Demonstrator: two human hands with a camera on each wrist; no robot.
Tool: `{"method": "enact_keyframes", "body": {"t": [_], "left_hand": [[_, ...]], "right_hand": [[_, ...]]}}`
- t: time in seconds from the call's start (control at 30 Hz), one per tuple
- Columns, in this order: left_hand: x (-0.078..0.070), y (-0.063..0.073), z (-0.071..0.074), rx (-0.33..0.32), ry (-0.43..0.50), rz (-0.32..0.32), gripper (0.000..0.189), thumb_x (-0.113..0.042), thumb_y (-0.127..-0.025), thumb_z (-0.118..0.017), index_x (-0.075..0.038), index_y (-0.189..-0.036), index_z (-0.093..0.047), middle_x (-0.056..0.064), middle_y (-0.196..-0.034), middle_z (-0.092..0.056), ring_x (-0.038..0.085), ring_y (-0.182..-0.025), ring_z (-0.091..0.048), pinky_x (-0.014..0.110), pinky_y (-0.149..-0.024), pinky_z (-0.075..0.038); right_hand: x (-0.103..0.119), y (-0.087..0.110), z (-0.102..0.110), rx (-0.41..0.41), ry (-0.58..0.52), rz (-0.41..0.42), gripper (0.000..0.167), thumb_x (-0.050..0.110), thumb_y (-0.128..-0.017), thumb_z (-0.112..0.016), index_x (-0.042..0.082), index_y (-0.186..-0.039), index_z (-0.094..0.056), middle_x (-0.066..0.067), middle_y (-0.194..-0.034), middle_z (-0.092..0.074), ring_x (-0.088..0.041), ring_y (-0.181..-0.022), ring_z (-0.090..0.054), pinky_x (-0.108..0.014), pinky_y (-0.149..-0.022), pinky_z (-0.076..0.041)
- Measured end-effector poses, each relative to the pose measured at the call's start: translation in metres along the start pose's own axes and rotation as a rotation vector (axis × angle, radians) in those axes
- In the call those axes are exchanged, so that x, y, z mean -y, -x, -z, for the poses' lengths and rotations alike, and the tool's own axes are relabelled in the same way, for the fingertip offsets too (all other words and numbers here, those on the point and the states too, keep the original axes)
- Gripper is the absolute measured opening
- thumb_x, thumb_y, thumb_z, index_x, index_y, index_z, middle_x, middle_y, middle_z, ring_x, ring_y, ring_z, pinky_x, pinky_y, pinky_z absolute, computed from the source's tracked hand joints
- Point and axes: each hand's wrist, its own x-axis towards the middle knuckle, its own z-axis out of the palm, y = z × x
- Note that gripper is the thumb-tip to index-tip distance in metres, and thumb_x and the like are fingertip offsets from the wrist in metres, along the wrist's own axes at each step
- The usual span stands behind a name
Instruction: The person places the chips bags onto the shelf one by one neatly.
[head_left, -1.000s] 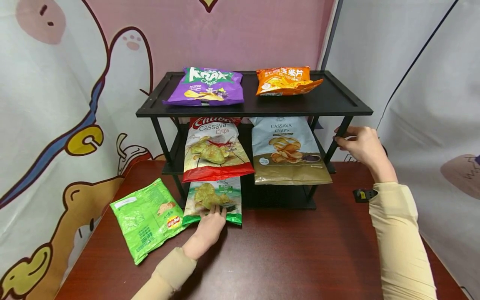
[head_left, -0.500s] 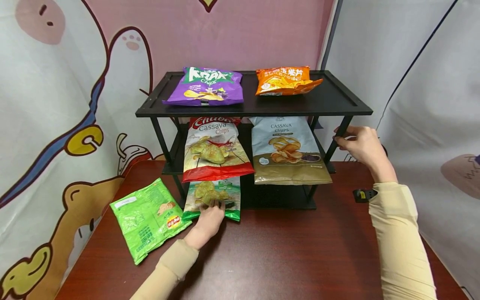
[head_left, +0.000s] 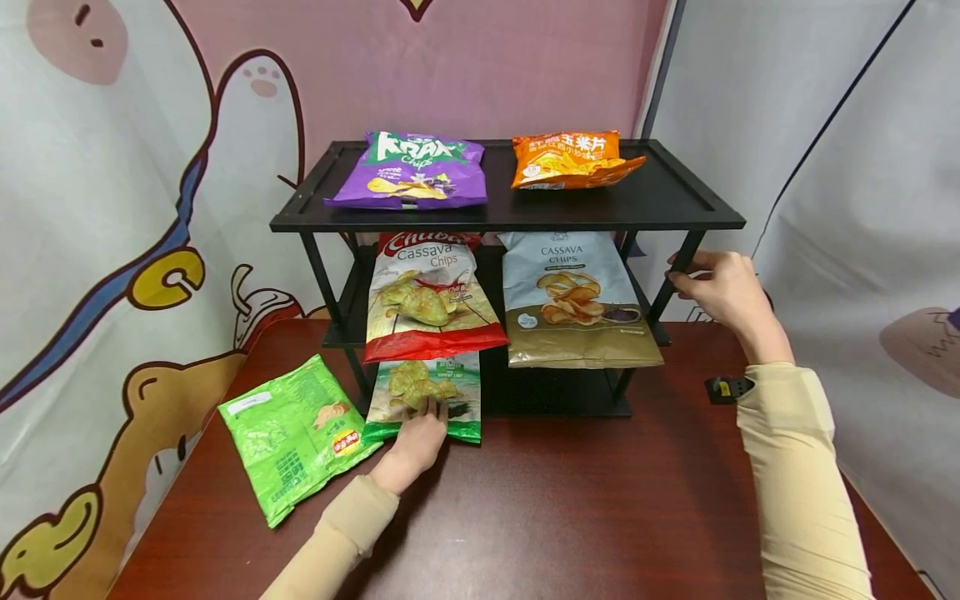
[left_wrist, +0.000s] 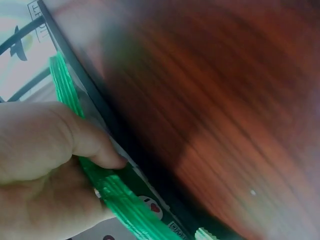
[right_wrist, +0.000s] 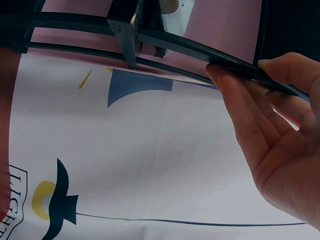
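My left hand [head_left: 416, 437] pinches the front edge of a green-and-white bag of chips [head_left: 465, 387]. That bag lies on the bottom level of a black shelf rack [head_left: 551, 396], its far part hidden under the level above. From the left wrist view, the thumb [left_wrist: 102, 150] lies across the bag's green seam [left_wrist: 127, 200]. My right hand [head_left: 727, 287] grips the rack's front right post [head_left: 677, 275] between thumb and fingers; in the right wrist view the fingers [right_wrist: 245, 120] bend round the black bar [right_wrist: 185, 47].
A red-edged cassava chips bag [head_left: 427, 300] and a grey-gold one [head_left: 573, 304] overhang the middle shelf. Purple [head_left: 416, 171] and orange [head_left: 566, 158] chip bags lie on top. A bright green bag [head_left: 296, 442] rests on the table [head_left: 562, 517], left of the rack.
The left hand and the green-and-white chips bag have shifted slightly back, deeper into the rack. The bag's left front corner now overlaps the bright green bag less. The right hand stays on the post.
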Motion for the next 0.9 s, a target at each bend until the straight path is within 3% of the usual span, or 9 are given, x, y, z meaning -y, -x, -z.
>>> {"method": "enact_keyframes", "body": {"t": [0.23,0.37,0.53,0.77,0.9], "left_hand": [[0.007,-0.006,-0.001,0.020,0.060,0.001,0.046,0.000,-0.084,-0.063,0.005,-0.128,-0.052,0.024,-0.130,-0.055,0.034,-0.124,-0.053,0.055,-0.087,-0.048],[0.008,-0.008,-0.003,-0.014,0.096,-0.007,0.045,0.004,-0.084,-0.060,0.007,-0.127,-0.052,0.025,-0.127,-0.055,0.036,-0.122,-0.053,0.056,-0.085,-0.048],[0.007,-0.011,-0.006,-0.058,0.073,-0.002,0.042,0.005,-0.083,-0.058,0.006,-0.124,-0.054,0.024,-0.122,-0.058,0.035,-0.117,-0.056,0.054,-0.082,-0.050],[0.005,-0.014,-0.004,0.055,0.117,-0.001,0.052,0.006,-0.082,-0.063,0.006,-0.132,-0.048,0.027,-0.134,-0.050,0.038,-0.128,-0.048,0.058,-0.090,-0.046],[0.006,-0.010,-0.002,0.074,0.196,-0.011,0.053,0.007,-0.083,-0.061,0.008,-0.134,-0.046,0.029,-0.138,-0.046,0.041,-0.131,-0.044,0.060,-0.094,-0.043]], "right_hand": [[0.001,0.000,-0.001,-0.001,-0.005,0.001,0.030,0.017,-0.088,-0.059,-0.002,-0.111,-0.066,-0.028,-0.099,-0.069,-0.018,-0.072,-0.070,-0.015,-0.056,-0.042],[0.001,-0.001,-0.001,-0.001,-0.005,0.001,0.030,0.016,-0.088,-0.059,-0.002,-0.111,-0.066,-0.028,-0.098,-0.069,-0.022,-0.074,-0.070,-0.015,-0.056,-0.042],[0.000,-0.001,-0.001,-0.003,0.001,0.005,0.030,0.015,-0.089,-0.058,-0.003,-0.111,-0.065,-0.029,-0.097,-0.069,-0.029,-0.077,-0.070,-0.016,-0.056,-0.042],[-0.001,0.000,-0.001,-0.005,0.002,0.003,0.031,0.016,-0.089,-0.058,-0.003,-0.112,-0.065,-0.029,-0.099,-0.068,-0.031,-0.078,-0.070,-0.016,-0.056,-0.041],[-0.001,0.000,-0.001,-0.005,-0.001,0.008,0.030,0.016,-0.088,-0.059,-0.003,-0.111,-0.066,-0.029,-0.099,-0.069,-0.017,-0.071,-0.070,-0.015,-0.056,-0.041]]}}
